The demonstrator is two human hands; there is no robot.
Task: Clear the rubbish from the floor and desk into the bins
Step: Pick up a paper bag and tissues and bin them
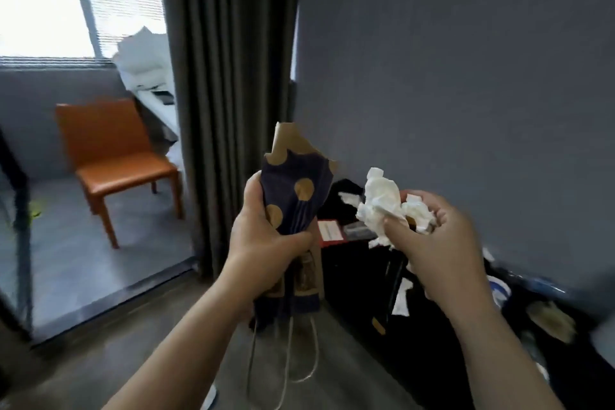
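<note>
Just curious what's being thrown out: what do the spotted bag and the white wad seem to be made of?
The spotted bag, gripped by the left hand: likely matte paper, brown where the navy print stops, sharply creased. The white wad, held in the right hand: probably soft tissue paper, crumpled with ragged edges.

Worn on the head, looking forward and slightly down. Wide-angle, only one view. Close to the left hand (266,236) and right hand (439,243) at mid-frame; farther from the grey wall (466,76) ahead, the curtain (229,60) left of centre and the orange chair (109,150) beyond it
</note>
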